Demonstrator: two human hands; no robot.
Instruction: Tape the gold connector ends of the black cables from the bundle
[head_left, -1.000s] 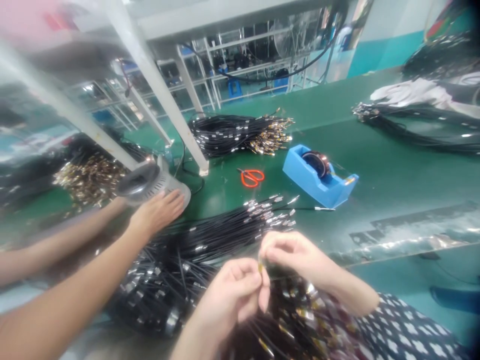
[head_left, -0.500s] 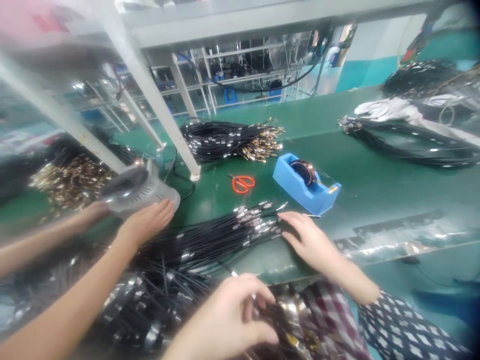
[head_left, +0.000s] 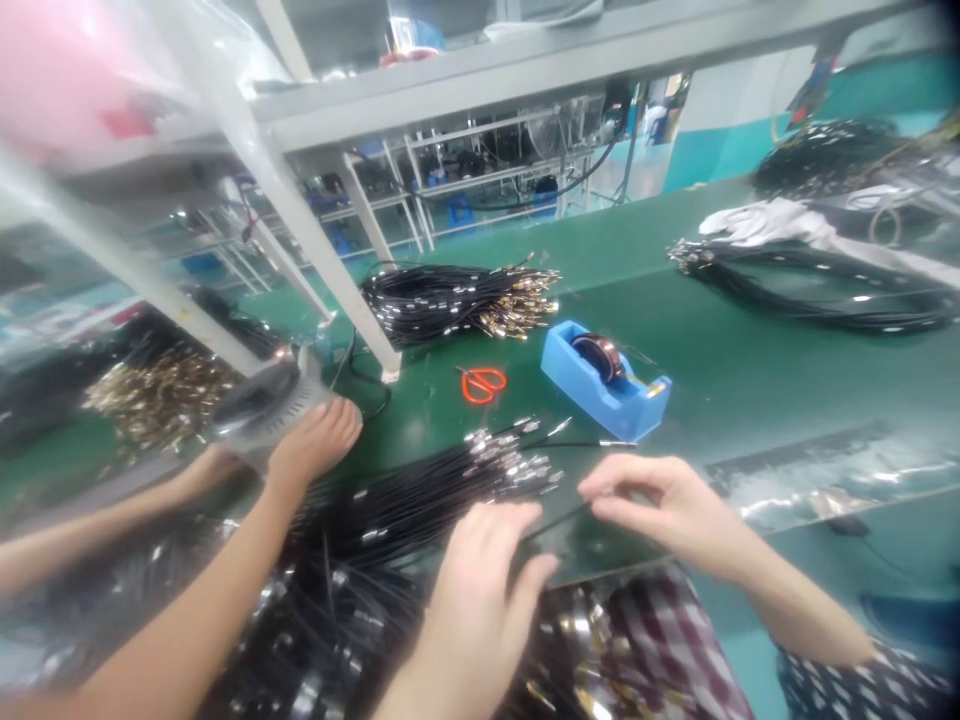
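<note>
Since half a second ago, the right hand (head_left: 664, 505) has drawn back from the silver connectors toward the lower right of the frame, and the left hand (head_left: 487, 580) has risen to meet it at lower centre. One black cable (head_left: 559, 522) now slants between the two hands: the right pinches its end between thumb and fingertips, while the left is part-open around it, thumb well apart from the fingers.

Just above the hands, at centre, lies one silver-tipped bundle (head_left: 420, 490), its cables too many to count. Beyond it are one pair of orange-handled scissors (head_left: 482, 385) and, to their right, one blue tape dispenser (head_left: 574, 385) with one amber tape roll (head_left: 598, 357). One gold-tipped bundle (head_left: 450, 300) lies at upper centre. On the left, a co-worker's two hands (head_left: 322, 437) are at one grey device (head_left: 289, 405). At upper right, one white cloth (head_left: 780, 225) lies beside one black cable coil (head_left: 780, 290).
</note>
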